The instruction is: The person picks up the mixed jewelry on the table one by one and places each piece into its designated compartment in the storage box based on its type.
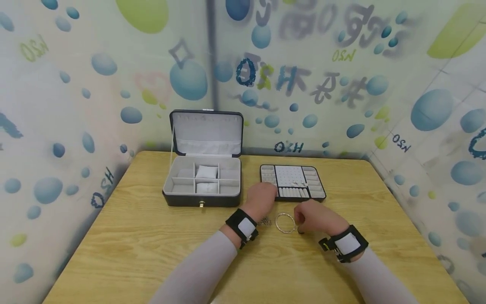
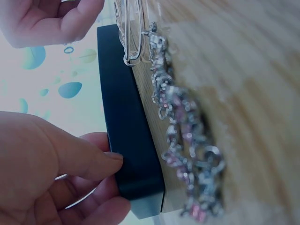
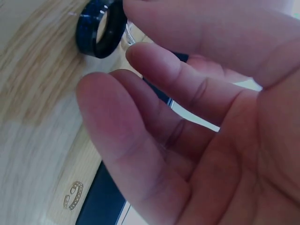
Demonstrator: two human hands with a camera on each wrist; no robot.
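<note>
My left hand (image 1: 261, 197) grips the near left corner of a dark jewelry tray (image 1: 294, 199), with the thumb (image 2: 105, 164) on its outer side wall. My right hand (image 1: 317, 216) is low over the table in front of the tray. A dark blue finger ring (image 3: 86, 35) sits at its thumb tip, which overlaps the ring's edge; the index fingertip is hidden, and the other fingers are loosely bent. Between the hands lies a silver bangle (image 1: 285, 232). A silver chain bracelet (image 2: 173, 112) with pink stones lies beside the left wrist, partly covered in the head view.
Behind the left forearm stands an open jewelry box (image 1: 203, 200), its lid raised and small white cushions in two compartments. A small open ring (image 3: 73, 196) lies on the table near the tray. Patterned walls (image 1: 212, 84) enclose the wooden table (image 1: 144, 236).
</note>
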